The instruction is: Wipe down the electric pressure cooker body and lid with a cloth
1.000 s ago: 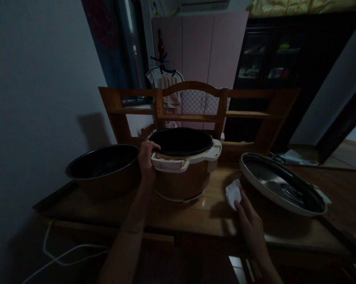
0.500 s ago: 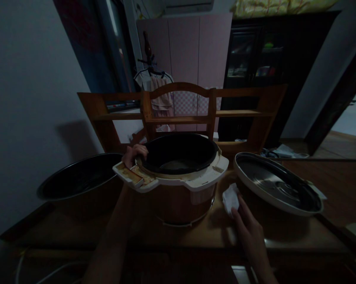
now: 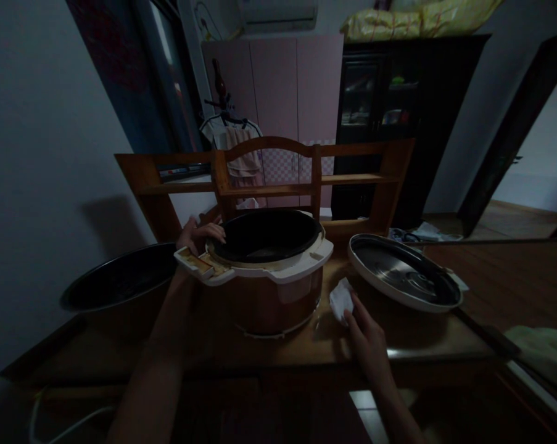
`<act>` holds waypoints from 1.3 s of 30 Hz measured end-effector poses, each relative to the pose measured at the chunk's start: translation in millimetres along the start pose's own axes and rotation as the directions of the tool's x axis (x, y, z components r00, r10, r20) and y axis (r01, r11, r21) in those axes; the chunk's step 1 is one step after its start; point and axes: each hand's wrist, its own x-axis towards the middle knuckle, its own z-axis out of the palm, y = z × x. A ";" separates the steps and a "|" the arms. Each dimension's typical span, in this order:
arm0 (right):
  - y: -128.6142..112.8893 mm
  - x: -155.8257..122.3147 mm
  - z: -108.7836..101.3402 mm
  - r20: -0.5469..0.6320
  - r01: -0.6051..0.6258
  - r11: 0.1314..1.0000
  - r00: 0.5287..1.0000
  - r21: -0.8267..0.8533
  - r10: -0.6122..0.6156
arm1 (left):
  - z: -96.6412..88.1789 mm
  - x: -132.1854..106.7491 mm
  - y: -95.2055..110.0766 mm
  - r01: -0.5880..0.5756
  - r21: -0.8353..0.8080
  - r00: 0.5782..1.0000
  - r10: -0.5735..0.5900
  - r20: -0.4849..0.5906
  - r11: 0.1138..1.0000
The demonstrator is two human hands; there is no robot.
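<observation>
A rice cooker with a brown body and a white, stained upper rim stands on the wooden table, its lid off. Its dark inside shows from above. My left hand is at the cooker's left rear rim, fingers hooked over the edge; the thumb is hidden. To the right of the cooker, my right hand pinches a crumpled white tissue just over the tabletop, apart from the cooker. The detached round lid lies beyond this hand with its metal underside up.
A dark inner pot stands left of the cooker, near the wall. Behind the cooker rises a wooden shelf rack. A white cable hangs at the table's lower left. The table's front edge runs below my forearms.
The view has shifted, so the cooker and lid appear further left. My left hand's fingers lie straighter at the rim. The tissue stays in my right hand.
</observation>
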 end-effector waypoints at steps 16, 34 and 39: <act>-0.9 -0.2 -0.2 0.037 0.041 0.999 0.998 0.005 -0.041 | 94.1 -109.0 167.3 -0.315 0.546 0.909 0.412 -0.061 0.776; 0.0 -2.4 0.1 0.052 0.008 0.999 0.999 0.037 -0.010 | 104.5 -82.2 117.1 -0.304 0.677 0.921 0.387 0.030 0.670; 1.2 -2.7 1.0 0.027 0.024 0.999 0.999 0.049 -0.026 | 91.1 -79.0 101.9 -0.279 0.655 0.929 0.370 -0.002 0.703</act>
